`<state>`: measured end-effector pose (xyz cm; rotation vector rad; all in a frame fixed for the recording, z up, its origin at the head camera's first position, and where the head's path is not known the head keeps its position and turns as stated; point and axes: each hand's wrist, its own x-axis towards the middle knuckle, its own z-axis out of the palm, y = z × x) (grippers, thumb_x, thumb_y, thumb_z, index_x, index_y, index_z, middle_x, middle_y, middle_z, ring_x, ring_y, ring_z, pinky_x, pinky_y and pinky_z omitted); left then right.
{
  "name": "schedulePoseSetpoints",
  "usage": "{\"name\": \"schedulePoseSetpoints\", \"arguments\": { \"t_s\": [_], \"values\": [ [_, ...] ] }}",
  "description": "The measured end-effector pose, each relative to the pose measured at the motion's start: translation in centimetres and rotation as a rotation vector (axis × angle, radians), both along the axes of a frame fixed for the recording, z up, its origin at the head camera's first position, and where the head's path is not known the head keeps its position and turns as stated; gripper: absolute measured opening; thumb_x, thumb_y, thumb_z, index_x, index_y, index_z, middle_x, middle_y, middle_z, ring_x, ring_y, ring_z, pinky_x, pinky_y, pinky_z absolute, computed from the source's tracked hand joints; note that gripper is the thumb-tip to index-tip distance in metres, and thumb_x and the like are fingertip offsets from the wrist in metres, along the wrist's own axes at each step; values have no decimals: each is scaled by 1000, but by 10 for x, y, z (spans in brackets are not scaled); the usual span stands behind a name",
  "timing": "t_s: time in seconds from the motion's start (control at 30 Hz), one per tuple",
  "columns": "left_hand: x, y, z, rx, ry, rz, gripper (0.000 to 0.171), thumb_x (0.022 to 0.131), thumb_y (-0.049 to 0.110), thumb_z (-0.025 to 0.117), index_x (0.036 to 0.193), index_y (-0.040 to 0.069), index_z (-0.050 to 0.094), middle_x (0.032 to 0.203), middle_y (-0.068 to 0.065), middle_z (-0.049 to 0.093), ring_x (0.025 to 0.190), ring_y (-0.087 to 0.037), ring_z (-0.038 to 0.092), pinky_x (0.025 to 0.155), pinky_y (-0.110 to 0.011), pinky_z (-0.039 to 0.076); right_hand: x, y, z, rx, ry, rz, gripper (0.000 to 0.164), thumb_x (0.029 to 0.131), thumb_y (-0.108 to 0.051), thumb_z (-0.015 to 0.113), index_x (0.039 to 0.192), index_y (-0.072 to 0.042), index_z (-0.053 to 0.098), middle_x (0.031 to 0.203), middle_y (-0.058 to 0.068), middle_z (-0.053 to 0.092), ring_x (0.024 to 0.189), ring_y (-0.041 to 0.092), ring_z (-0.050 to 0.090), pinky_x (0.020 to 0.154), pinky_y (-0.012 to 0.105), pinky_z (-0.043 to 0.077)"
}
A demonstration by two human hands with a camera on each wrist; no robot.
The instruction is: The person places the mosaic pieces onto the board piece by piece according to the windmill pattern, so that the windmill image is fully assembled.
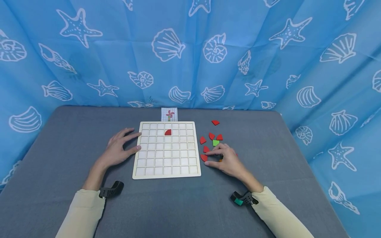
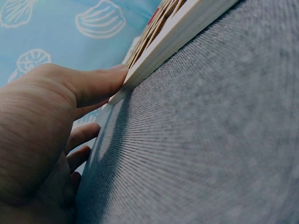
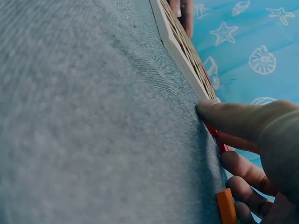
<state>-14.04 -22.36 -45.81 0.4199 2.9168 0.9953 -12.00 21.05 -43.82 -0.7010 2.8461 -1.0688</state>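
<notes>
While the left hand touched the gridded board, the right hand bent over a red quarter-circle piece.
On the left the grip was spread, with thumb and forefinger against the board's left edge; on the right, thumb and forefinger curved to either side of the piece, which lay on the grey surface just beside the board's right edge, though whether they pinched it could not be told. Other loose red pieces lay scattered beyond, near a green square, and an orange piece stood near the right hand's outer fingertips. One red wedge sat on the board, second row from the far edge, fourth column. Just past that edge lay a pinwheel card, before a blue shell-patterned curtain.
</notes>
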Motion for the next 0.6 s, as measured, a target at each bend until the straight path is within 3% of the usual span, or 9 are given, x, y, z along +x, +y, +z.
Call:
{"name": "schedulePoseSetpoints", "arguments": {
  "t_s": [0.27, 0.6],
  "values": [
    [1, 1, 2, 3, 2, 2, 61, 97, 39, 70, 148, 10, 54, 158, -24, 32, 149, -49, 17, 111, -74, 7, -3, 0, 3, -17, 34, 21, 26, 79, -19, 90, 103, -11, 82, 96, -1, 64, 93, 19, 54, 81, 41, 44],
    [1, 1, 1, 7, 4, 0, 61, 96, 39, 70, 148, 10, 54, 158, -24, 32, 149, -49, 17, 110, -75, 8, -19, -20, 26, -49, 11, 61, 28, 81, -20, 88, 106, -11, 81, 99, 3, 64, 93, 23, 54, 77, 43, 46]
  ]
}}
